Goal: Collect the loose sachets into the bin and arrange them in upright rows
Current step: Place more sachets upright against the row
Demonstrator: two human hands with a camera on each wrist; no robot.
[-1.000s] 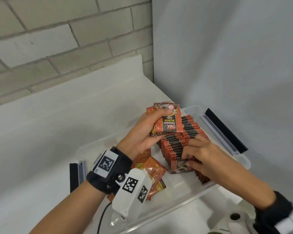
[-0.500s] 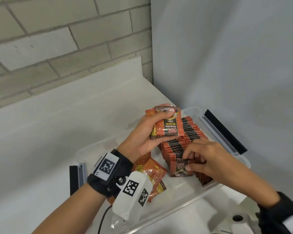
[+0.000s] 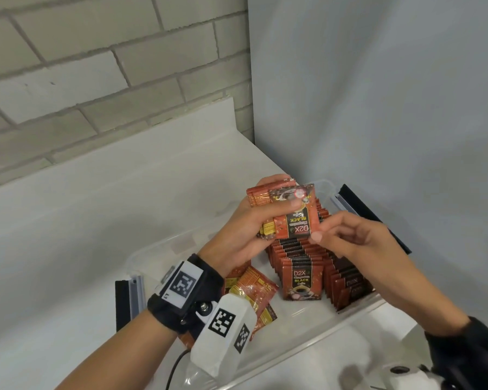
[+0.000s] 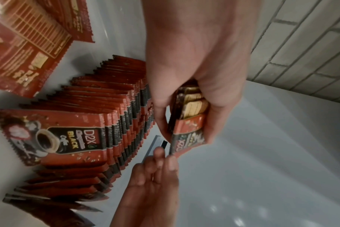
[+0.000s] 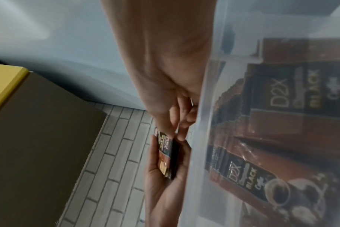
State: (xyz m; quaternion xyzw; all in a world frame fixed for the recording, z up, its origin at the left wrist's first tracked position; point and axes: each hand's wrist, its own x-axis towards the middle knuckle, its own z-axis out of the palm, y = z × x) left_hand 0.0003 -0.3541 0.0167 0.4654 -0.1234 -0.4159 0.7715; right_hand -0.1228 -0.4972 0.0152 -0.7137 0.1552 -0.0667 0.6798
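My left hand [image 3: 284,195] grips a small stack of red D2X coffee sachets [image 3: 293,220] above the clear plastic bin [image 3: 307,342]. My right hand [image 3: 321,230] is up beside it and pinches the lower corner of the front sachet; the left wrist view shows its fingertips [image 4: 161,153] at the stack's edge [image 4: 188,122]. Inside the bin, upright rows of sachets [image 3: 302,266] run front to back, with a second row [image 3: 347,280] to the right. A few loose sachets [image 3: 254,291] lie flat at the bin's left, partly under my left wrist.
Black-and-grey latch handles sit at the bin's right end [image 3: 375,220] and left end [image 3: 127,302]. The bin stands on a white counter [image 3: 96,220] in a corner between a brick wall and a grey wall. A brown box with a yellow edge [image 5: 39,122] stands nearby.
My right hand has lifted off the upright row in the bin and come up to the held stack. The left hand has kept its grip on the stack.
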